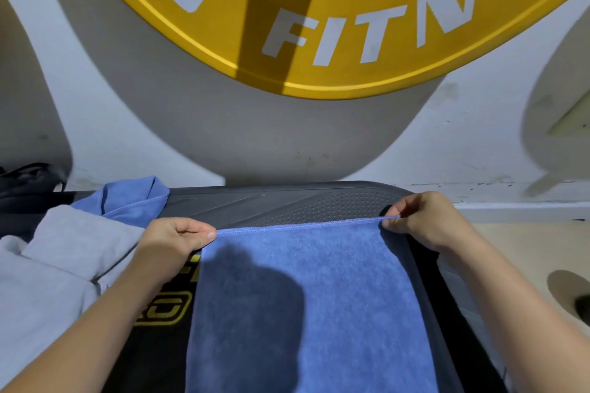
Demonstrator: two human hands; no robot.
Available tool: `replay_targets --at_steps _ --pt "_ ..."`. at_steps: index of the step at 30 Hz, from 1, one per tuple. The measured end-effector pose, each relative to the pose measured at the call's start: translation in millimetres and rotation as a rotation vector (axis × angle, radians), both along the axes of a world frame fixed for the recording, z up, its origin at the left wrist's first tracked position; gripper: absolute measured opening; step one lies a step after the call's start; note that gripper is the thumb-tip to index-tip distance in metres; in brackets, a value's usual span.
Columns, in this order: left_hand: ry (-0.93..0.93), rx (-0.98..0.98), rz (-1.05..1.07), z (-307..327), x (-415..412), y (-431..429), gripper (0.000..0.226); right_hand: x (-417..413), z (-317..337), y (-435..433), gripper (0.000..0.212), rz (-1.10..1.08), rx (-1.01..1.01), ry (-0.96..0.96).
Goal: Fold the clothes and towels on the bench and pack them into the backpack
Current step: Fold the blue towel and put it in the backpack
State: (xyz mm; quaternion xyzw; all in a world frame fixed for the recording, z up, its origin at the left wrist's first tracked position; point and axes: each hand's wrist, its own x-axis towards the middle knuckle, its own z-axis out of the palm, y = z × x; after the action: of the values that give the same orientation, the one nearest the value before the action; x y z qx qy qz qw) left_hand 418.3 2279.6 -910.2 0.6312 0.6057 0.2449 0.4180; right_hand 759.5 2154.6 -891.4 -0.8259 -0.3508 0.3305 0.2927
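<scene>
My left hand (178, 238) and right hand (421, 220) each pinch a far corner of the blue towel (303, 297) over the desk (287, 204); uneven pulling could skew the fold.

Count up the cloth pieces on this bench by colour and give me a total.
Blue: 2, a spread towel and a bunched towel
Grey: 1, a grey garment
Black with yellow print: 1, seemingly a black garment
Total: 4

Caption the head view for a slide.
Left hand and right hand pinch the far corners of a blue towel spread over the bench.
</scene>
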Motion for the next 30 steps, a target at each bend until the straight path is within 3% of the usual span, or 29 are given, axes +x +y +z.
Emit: replay_targets --at_steps 6,13,18,28,30 --pt "-0.047 0.038 0.043 3 5 2 0.011 0 -13 -2 0.011 -0.067 0.151 -0.051" --pt "-0.060 0.067 0.086 7 16 26 0.014 10 -8 21 0.018 0.036 0.144 -0.233" --pt "-0.052 0.053 0.145 1 28 49 0.016 18 -11 41 0.001 0.083 0.163 -0.276" --pt "-0.140 0.129 0.281 -20 53 65 0.008 13 -30 62 0.015 -0.034 0.321 -0.397" --pt "-0.166 0.116 0.250 -24 50 57 0.026 10 -29 61 0.023 -0.024 0.270 -0.440"
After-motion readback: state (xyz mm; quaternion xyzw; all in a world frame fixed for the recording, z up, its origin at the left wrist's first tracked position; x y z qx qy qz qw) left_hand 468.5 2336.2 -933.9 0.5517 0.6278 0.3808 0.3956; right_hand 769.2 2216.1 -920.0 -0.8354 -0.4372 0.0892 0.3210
